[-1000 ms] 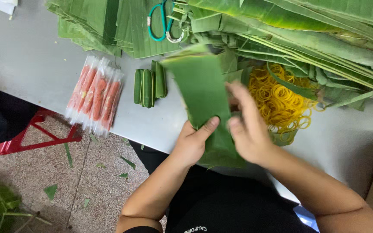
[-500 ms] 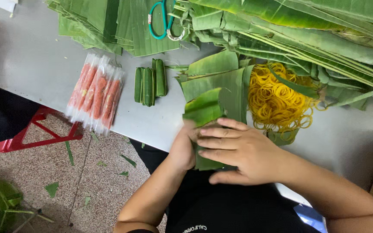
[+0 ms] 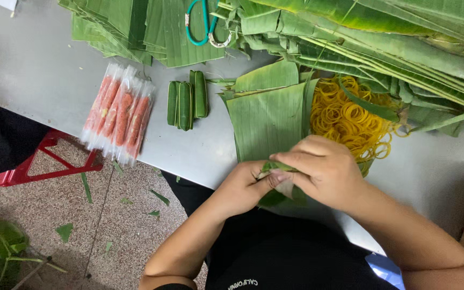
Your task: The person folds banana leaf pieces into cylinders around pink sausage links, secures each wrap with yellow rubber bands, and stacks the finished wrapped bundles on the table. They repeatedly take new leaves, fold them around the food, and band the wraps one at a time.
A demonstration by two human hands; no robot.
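While both hands (image 3: 291,180) pinch one folded leaf (image 3: 275,167), three wrapped rolls (image 3: 187,102) lie near four sausages (image 3: 118,117).

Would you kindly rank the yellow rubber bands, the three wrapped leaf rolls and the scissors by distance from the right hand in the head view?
1. Yellow rubber bands: just above the right hand.
2. Wrapped leaf rolls: up and to the left on the table.
3. Scissors: farthest, at the top edge on the leaves.

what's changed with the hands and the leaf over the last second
The leaf strip, held out long across the table a second ago, is now rolled into a tight wrap between the left hand and right hand. The leaf bundles, sausage packs and rubber bands stayed put.
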